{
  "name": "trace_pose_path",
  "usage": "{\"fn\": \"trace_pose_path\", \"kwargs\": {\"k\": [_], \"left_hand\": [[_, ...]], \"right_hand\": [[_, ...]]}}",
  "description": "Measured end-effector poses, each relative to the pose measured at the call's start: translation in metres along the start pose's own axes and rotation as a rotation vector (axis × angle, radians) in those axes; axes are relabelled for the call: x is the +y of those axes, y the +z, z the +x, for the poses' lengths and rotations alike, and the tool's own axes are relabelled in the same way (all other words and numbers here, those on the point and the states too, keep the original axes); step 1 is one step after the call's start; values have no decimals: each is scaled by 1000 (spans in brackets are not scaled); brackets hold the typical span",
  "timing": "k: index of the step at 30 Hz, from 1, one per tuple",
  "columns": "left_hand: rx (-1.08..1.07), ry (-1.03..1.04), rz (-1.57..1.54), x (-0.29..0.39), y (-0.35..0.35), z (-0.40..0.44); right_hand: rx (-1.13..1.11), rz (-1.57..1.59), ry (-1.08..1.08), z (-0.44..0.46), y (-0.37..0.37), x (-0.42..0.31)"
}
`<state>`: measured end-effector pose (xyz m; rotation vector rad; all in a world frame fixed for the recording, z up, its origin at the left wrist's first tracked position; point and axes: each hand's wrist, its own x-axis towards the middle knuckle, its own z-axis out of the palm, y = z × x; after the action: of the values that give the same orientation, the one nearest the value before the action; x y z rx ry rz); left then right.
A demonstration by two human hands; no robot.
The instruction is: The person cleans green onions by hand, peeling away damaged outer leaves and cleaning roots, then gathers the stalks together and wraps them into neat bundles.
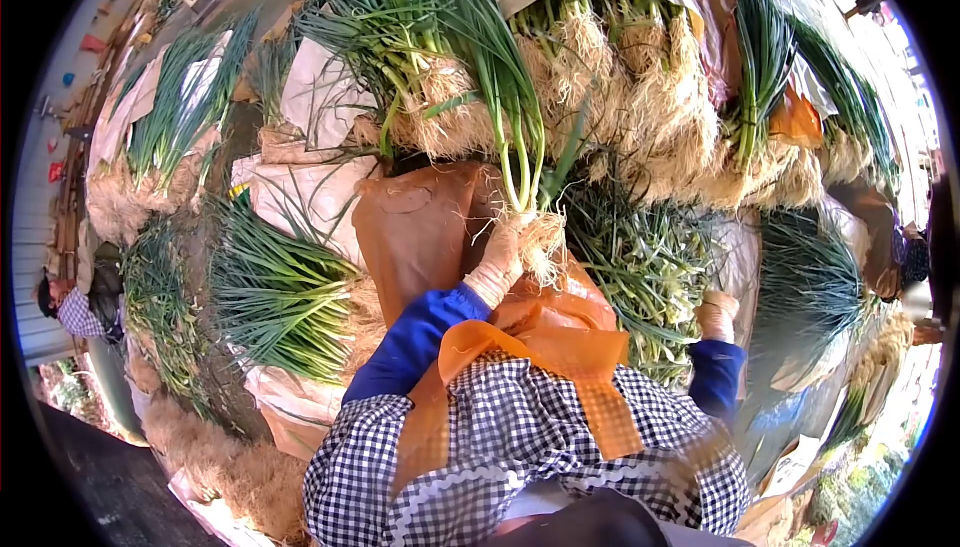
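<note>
My left hand (pixel 497 265), in a pale glove, is closed around a small bunch of green onions (pixel 519 172) near its root end. The bunch stands roots toward me, with pale fibrous roots (pixel 543 245) hanging beside the glove and long green leaves reaching away over the pile behind. Beneath it, brown-orange plastic sheeting (pixel 420 232) covers my lap. Off to the right, my gloved right hand (pixel 717 315) has its fingers curled closed beside a heap of stripped leaves (pixel 645 252); whatever may be in it is hidden.
Ahead lies a large pile of green onions with thick roots (pixel 640 87). More bundles sit at the left (pixel 285 287) and right (pixel 810 267), among paper sheets (pixel 325 92). Another person (pixel 82 309) is at the far left edge.
</note>
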<state>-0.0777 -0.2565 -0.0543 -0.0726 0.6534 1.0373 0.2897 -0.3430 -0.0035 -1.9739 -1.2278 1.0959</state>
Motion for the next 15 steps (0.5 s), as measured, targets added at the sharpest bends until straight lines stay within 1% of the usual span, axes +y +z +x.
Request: {"fn": "trace_pose_path", "kwargs": {"k": [1,2,3,4,5,6,7,8,10,11,12,13,14,15], "left_hand": [[6,40,-4,3,23,-18],[4,53,-4,4,21,-12],[13,49,24,-2,11,-7],[13,43,58,-5,-1,0],[-7,69,196,-9,-17,8],[-58,-13,138,-7,-27,14],[-181,-10,127,-8,-28,11],[-303,-3,115,-8,-25,3],[-25,13,67,3,-9,-9],[-12,17,104,7,-13,-10],[0,16,140,10,-17,-11],[-15,-49,83,13,-17,-11],[-21,-41,79,13,-14,-15],[-65,-48,98,17,-6,-15]], "right_hand": [[-2,-269,-101,6,13,-9],[-6,-534,-203,14,33,-22],[-66,-182,-320,9,74,-57],[-249,-24,-254,-14,98,-131],[-233,-54,-471,-5,135,-136],[-360,175,-423,0,154,-141],[-480,401,-352,5,174,-146],[-725,876,19,5,178,-164],[-702,537,-244,15,134,-214],[-789,554,-233,20,98,-255],[-612,550,-382,35,73,-282],[-404,512,-523,49,49,-308],[-185,454,-632,64,25,-335],[-109,516,-748,70,1,-370]]}}
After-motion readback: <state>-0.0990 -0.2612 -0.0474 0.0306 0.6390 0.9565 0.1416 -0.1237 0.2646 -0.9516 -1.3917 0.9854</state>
